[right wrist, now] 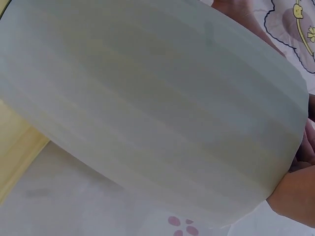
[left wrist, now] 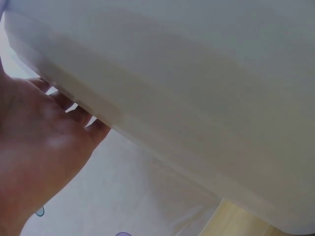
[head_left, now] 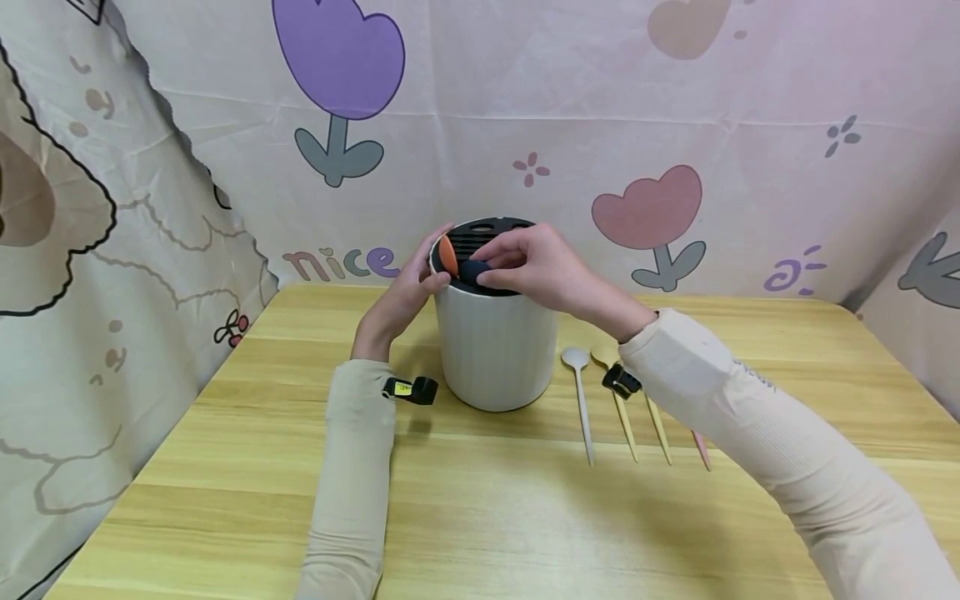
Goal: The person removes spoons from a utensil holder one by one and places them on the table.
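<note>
A white round utensil holder (head_left: 497, 350) with a black slotted top (head_left: 487, 233) stands upright on the table. My left hand (head_left: 411, 282) grips its left side, thumb at the rim and fingers behind the wall. In the left wrist view, the fingers (left wrist: 78, 115) go round the far side of the white wall. With thumb and fingers, my right hand (head_left: 543, 268) pinches a dark blue rounded piece (head_left: 471, 272), like a spoon's bowl, at the top. Beside it an orange oval piece (head_left: 448, 255) sticks up at the left rim. Anything below the slots is hidden.
To the holder's right lie a pale grey spoon (head_left: 581, 400), a yellow spoon (head_left: 624, 425), another yellow handle (head_left: 659, 429) and a pink handle (head_left: 701, 450), partly under my right sleeve (head_left: 750, 408). A printed cloth (head_left: 480, 100) hangs behind the wooden table (head_left: 465, 517).
</note>
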The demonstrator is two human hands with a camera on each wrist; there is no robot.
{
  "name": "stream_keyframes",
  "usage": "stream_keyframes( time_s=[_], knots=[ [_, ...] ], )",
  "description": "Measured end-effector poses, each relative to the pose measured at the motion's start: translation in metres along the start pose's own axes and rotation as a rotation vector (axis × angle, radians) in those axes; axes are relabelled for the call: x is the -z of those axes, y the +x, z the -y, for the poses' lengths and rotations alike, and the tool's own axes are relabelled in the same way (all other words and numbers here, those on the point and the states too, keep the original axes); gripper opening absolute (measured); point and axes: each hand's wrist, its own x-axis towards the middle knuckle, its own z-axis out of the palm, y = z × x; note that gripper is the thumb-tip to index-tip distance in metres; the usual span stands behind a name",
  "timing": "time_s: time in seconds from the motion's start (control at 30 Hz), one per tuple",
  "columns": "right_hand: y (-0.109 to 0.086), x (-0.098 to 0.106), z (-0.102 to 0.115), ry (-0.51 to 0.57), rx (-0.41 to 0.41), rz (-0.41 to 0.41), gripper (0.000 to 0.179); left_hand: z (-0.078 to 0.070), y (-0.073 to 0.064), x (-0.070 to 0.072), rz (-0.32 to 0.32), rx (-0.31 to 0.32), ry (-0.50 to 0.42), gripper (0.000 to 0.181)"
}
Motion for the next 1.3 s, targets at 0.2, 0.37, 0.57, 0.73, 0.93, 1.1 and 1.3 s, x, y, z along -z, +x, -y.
stream_keyframes(
  time_s=[0.2, 0.37, 0.57, 0.73, 0.93, 1.1, 1.3],
  knots=[
    [-0.002, 0.001, 0.000, -0.019, -0.006, -0.007, 0.024, 0.002, 0.001, 0.000, 0.001, -0.009, -0.009, 0.127],
    [-0.002, 0.002, 0.001, 0.009, -0.024, -0.009, 0.023, 0.001, 0.000, 0.000, 0.005, -0.013, -0.017, 0.129],
    [-0.002, 0.002, 0.000, 0.044, -0.041, -0.014, 0.020, 0.001, 0.000, 0.000, 0.000, -0.008, -0.024, 0.130],
    [-0.002, 0.003, -0.001, 0.065, -0.062, -0.039, 0.020, 0.002, 0.000, 0.000, -0.001, -0.013, -0.016, 0.130],
    [-0.003, 0.010, -0.001, 0.110, -0.096, -0.106, 0.022, 0.001, -0.001, -0.001, -0.006, -0.021, -0.014, 0.129],
    [-0.004, 0.017, 0.001, 0.130, -0.096, -0.134, 0.023, 0.002, -0.001, -0.001, -0.008, -0.022, -0.007, 0.128],
    [-0.002, 0.025, 0.007, 0.173, -0.109, -0.140, 0.021, 0.001, 0.000, 0.000, -0.011, -0.022, -0.007, 0.127]
  ],
)
